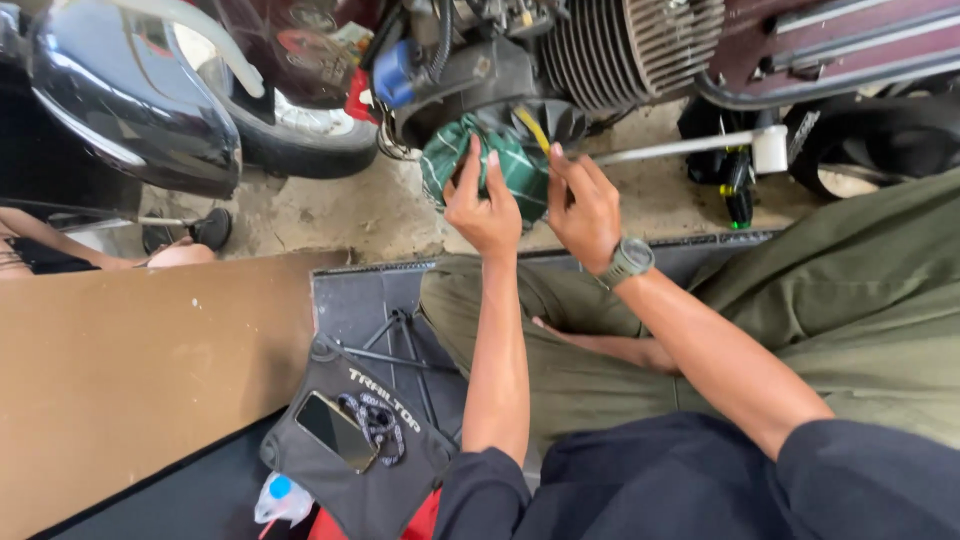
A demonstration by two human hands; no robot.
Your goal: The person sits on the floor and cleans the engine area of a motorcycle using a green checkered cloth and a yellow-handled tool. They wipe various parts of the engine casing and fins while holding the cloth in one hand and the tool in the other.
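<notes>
Head view: both hands [535, 200] press green cloth [515, 165] under engine [600, 45]

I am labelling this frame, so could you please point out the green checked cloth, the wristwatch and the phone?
green checked cloth [510, 170]: head view, on its lower folds between the two hands.
wristwatch [628, 260]: head view, on its case at the right wrist.
phone [336, 430]: head view, on the middle of its screen.

Motorcycle repair workshop: finned engine [640, 45], tyre [300, 135], concrete floor [330, 215].
</notes>
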